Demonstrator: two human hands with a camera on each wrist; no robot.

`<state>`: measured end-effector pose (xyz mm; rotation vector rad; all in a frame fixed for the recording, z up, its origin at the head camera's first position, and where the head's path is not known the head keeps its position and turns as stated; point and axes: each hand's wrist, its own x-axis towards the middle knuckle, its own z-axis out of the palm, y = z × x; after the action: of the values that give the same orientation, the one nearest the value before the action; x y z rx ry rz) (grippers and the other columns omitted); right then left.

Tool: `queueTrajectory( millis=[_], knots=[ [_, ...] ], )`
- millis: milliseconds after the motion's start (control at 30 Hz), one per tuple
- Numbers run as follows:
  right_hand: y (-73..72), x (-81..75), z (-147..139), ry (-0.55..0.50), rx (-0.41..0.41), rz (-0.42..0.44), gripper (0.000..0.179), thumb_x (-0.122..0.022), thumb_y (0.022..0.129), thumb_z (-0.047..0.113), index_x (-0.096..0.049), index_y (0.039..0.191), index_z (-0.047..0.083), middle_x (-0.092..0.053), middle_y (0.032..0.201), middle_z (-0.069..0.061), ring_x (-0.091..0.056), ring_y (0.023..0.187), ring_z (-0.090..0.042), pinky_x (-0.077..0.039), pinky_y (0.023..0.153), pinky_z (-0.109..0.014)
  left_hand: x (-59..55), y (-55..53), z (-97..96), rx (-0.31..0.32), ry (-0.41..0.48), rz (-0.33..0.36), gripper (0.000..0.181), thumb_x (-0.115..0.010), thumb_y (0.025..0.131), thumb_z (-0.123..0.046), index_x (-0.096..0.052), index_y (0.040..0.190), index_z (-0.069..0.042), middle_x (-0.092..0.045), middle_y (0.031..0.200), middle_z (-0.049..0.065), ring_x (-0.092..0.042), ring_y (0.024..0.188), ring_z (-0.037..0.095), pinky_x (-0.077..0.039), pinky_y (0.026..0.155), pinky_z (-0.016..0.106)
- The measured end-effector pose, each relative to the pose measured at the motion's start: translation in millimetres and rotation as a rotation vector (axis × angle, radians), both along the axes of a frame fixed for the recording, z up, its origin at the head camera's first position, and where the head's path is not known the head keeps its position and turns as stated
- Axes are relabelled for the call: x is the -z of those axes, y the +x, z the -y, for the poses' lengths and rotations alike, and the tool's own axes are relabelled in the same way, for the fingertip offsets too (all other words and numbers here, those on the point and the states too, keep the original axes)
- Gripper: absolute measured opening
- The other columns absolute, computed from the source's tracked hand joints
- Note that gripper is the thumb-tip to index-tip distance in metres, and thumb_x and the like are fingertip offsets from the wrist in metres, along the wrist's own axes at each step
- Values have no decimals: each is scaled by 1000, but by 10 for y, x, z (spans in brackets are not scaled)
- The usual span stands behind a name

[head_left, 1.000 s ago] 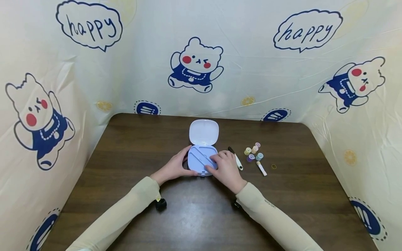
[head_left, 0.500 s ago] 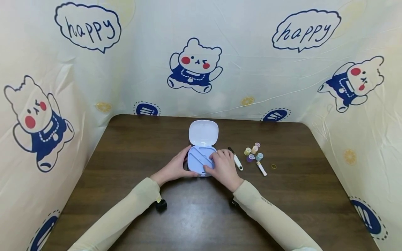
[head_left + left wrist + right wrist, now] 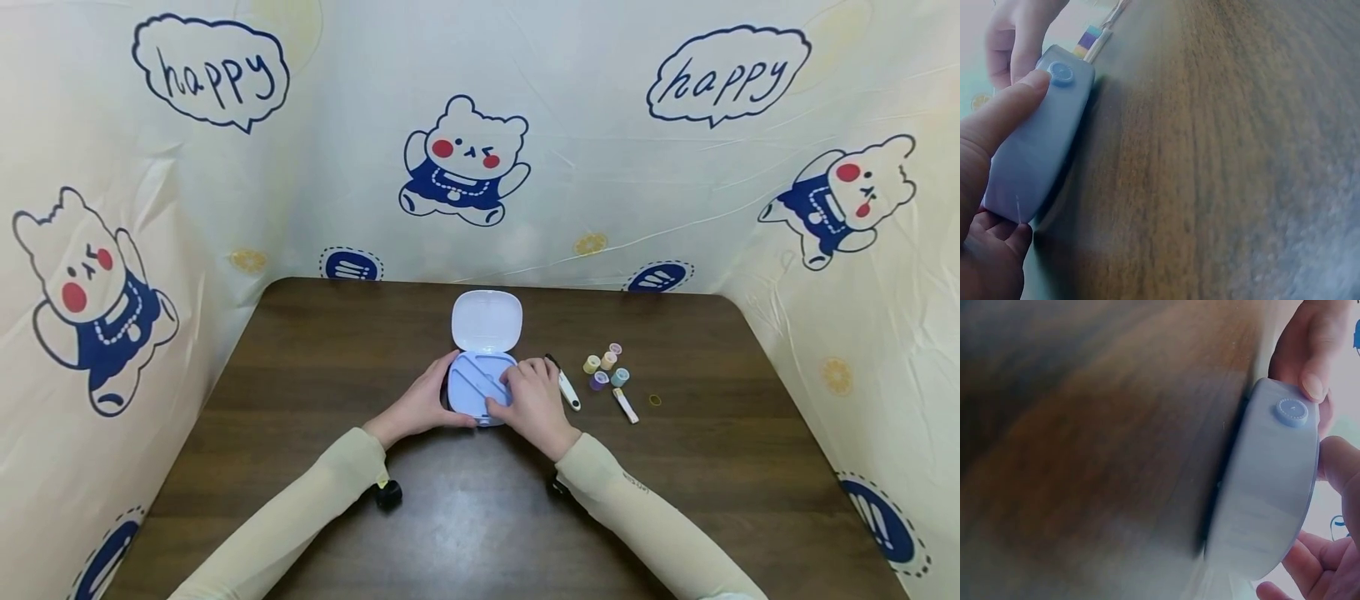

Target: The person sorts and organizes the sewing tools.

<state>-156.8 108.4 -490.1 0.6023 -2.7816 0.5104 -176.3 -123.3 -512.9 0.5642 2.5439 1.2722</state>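
A light-blue plastic case stands on the table, its pale lid raised at the back. Inside is a blue inner tray with a slanted bar. My left hand grips the case's left side, thumb at the front near the round button and fingers round the far side. Over the right part of the case, my right hand has bent fingers, thumb and forefinger pinching at the inner tray. The right wrist view shows that thumb just above the rim of the case front; the exact grip is partly hidden.
Right of my right hand lies a slim white tool with a black end. Further right are several small thread spools, a short white stick with a yellowish end and a thin yellowish ring. A printed cloth surrounds the table.
My right hand has shifted very slightly left over the tray, then stayed there. The left hand keeps its grip on the case. The head view has tilted a little.
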Motion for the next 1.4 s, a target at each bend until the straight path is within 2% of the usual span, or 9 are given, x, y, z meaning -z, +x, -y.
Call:
queueTrajectory(
  millis=[800,1167,1400],
  knots=[
    [40,-137,-67,13,18,-27,36,-82,85,40,-73,95,6,-64,88,-7,-55,104,-35,-36,109,-65,26,22,-11,-11,13,-3,121,-96,74,-42,-22,163,-5,-34,162,21,-40,146,36,-36,120,56],
    [69,-223,-226,-3,54,32,38,-83,85,40,-74,98,6,-63,90,-7,-54,111,-37,-35,108,-62,26,32,-2,-18,29,-16,122,-97,72,-39,-23,163,-4,-35,161,22,-39,147,36,-35,121,55],
    [78,-255,-382,-16,71,38,38,-84,85,39,-74,99,4,-63,88,-7,-53,111,-37,-38,102,-58,23,34,-7,-19,32,15,124,-97,72,-41,-21,164,-7,-33,164,18,-37,149,34,-33,123,53]
  ],
)
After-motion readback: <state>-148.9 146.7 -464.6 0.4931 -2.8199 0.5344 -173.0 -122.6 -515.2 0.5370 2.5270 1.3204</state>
